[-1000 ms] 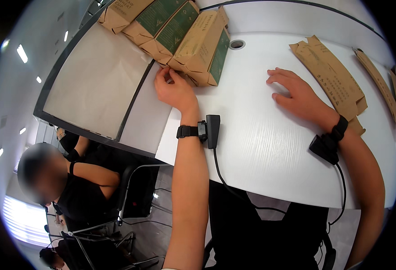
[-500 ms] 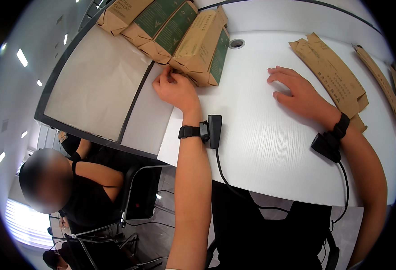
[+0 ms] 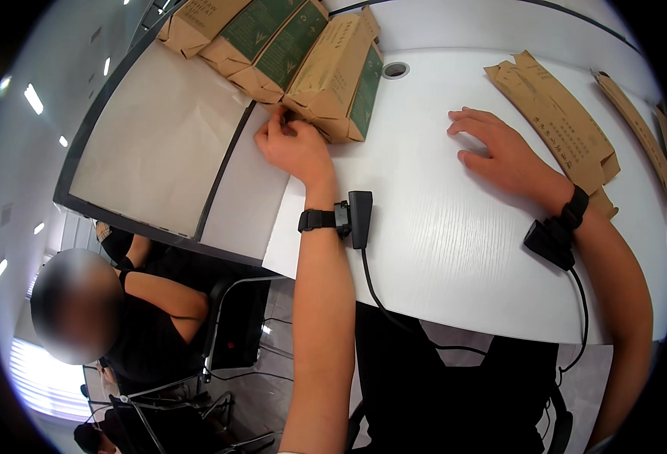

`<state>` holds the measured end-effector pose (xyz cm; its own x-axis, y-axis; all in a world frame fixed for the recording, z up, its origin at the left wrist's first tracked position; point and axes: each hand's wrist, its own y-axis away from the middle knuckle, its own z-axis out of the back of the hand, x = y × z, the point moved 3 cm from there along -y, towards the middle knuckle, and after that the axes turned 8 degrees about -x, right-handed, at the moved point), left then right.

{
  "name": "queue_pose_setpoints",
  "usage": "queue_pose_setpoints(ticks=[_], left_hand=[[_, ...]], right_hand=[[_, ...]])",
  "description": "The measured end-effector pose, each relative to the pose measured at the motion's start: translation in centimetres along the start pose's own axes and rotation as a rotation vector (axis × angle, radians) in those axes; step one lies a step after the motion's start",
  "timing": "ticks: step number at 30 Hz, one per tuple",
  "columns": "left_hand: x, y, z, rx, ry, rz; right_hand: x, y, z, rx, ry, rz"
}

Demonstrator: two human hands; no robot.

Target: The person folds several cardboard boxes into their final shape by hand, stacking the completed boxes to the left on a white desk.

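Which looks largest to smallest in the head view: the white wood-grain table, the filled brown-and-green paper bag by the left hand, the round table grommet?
1. White wood-grain table
2. Filled brown-and-green paper bag, touched by the left hand
3. Round grommet

The gaps are wide, so fisheye bending leaves the order sure.

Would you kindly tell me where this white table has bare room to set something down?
The widest free patch lies between the left hand and right hand, down to the near edge of the table. It is crowded by the filled bags and around the flat bags.
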<state>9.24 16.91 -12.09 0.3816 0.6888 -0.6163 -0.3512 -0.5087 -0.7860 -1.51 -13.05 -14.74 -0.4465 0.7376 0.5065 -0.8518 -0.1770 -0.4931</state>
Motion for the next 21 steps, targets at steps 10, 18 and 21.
queue_pose_setpoints(ticks=[10,18,21], left_hand=[[-0.5,0.0,0.0,0.031,0.033,0.060],[-0.1,-0.1,0.2,-0.045,0.023,0.012],[0.1,-0.1,0.3,-0.063,-0.017,0.018]], right_hand=[[0.2,0.0,0.0,-0.016,0.023,0.007],[0.4,-0.1,0.2,0.016,0.013,-0.023],[0.2,-0.1,0.1,0.031,0.018,-0.031]])
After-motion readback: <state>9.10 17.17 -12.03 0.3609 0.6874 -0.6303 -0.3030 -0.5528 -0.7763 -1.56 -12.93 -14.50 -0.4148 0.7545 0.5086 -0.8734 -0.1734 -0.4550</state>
